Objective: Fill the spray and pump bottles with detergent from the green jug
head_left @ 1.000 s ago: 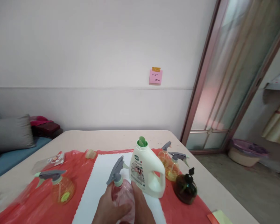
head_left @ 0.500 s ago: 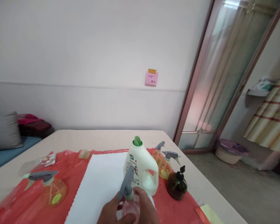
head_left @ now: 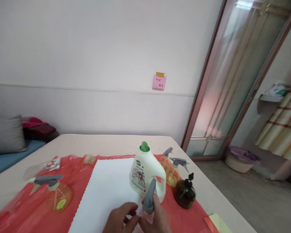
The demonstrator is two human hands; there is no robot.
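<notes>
"Where's the pink bottle (head_left: 147, 218)?"

"Low, over the front of the white sheet (head_left: 108, 181). The right hand (head_left: 161, 217) has its fingers closed about its neck; the left hand's (head_left: 121, 217) are loosely curled, partly open. Whether they touch it, I can't tell."

"How far along?"

"The spray head (head_left: 149, 198) is on. Whether it's tight, or the bottle filled, doesn't show."

"Anything in the way?"

"The jug (head_left: 145, 173), uncapped, just behind. Two orange bottles (head_left: 172, 176) and a dark bottle (head_left: 185, 195) stand right on the table (head_left: 106, 144), another orange one (head_left: 64, 194) well left."
</notes>
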